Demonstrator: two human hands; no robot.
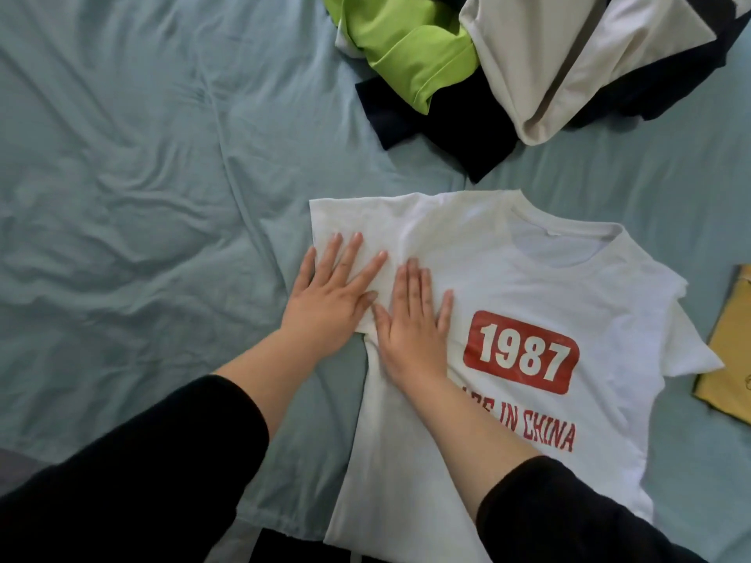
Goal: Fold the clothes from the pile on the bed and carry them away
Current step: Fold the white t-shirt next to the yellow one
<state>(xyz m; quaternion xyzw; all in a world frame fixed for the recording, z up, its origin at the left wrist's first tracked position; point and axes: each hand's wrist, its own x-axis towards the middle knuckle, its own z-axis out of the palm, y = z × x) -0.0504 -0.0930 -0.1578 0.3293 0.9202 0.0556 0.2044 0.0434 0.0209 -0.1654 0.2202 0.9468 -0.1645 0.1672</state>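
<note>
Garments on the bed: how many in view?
5 visible: the white 1987 T-shirt in front; a lime-green garment, a black garment and a cream garment heaped together at top; a yellow garment at the right edge. More may be hidden beneath the heap.

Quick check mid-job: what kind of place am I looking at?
Most likely a bedroom: a wrinkled blue-green bedsheet, a pile of unfolded clothes at its far side, and a white T-shirt pressed flat under the left hand and right hand.
</note>
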